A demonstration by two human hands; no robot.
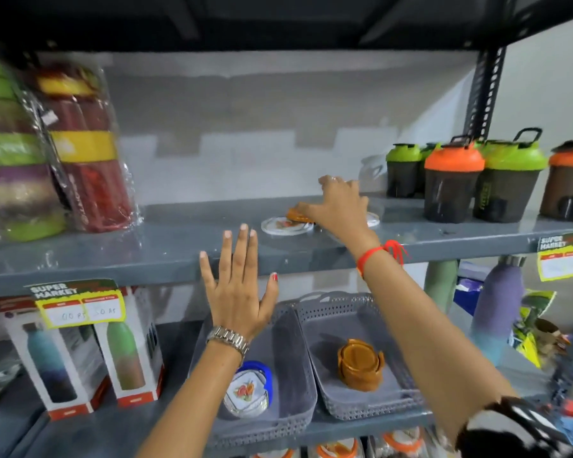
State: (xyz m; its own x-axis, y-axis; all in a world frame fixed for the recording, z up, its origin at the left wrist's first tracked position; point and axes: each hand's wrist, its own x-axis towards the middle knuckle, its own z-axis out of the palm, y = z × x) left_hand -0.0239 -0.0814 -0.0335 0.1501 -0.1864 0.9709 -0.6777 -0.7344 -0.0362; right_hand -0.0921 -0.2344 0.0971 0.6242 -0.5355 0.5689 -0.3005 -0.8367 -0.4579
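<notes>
Small orange holder (298,215) under right hand (339,206), grip unclear; left hand (237,292) spread. Floral coaster (283,225) left, shakers (454,181) right.

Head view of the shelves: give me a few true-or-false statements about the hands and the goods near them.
1. The right hand reaches over the orange coaster holder on the upper shelf. True.
2. The left hand grips a bottle. False: it is open with fingers spread and holds nothing.
3. The blue coaster set lies in the left grey basket. True.
4. The shaker bottles all have blue lids. False: the lids are green or orange.
</notes>
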